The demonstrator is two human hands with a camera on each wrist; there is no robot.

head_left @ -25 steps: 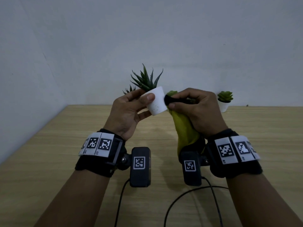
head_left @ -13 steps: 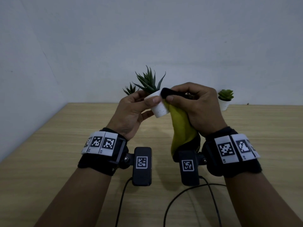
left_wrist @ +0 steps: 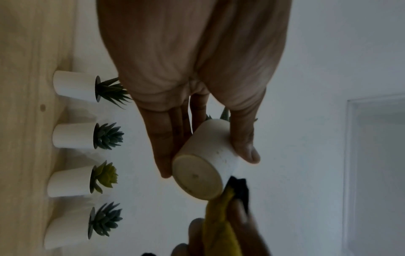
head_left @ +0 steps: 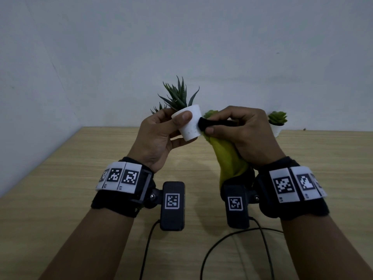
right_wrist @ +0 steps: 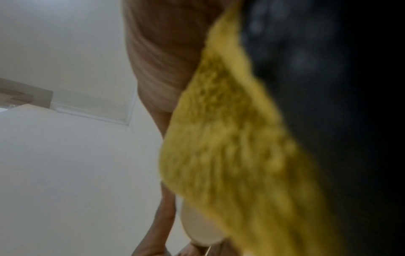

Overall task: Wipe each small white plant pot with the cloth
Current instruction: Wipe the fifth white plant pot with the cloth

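My left hand (head_left: 171, 126) grips a small white pot (head_left: 189, 123) with a spiky green plant, raised above the table and tilted. In the left wrist view the pot (left_wrist: 210, 155) shows its round base, pinched between thumb and fingers. My right hand (head_left: 232, 126) holds a yellow and black cloth (head_left: 228, 158) and presses its dark end against the pot's right side. In the right wrist view the cloth (right_wrist: 230, 138) fills most of the picture, and the pot (right_wrist: 197, 228) shows pale below it.
Several more white pots stand in a row along the wall, seen in the left wrist view (left_wrist: 72, 135). One with a light green plant (head_left: 277, 124) shows past my right hand. The wooden table (head_left: 60, 178) lies below; two cables (head_left: 222, 239) trail toward me.
The pot was turned in my left hand while the cloth's dark end slid from near the rim down the pot's right side. Both hands stayed raised in about the same place.
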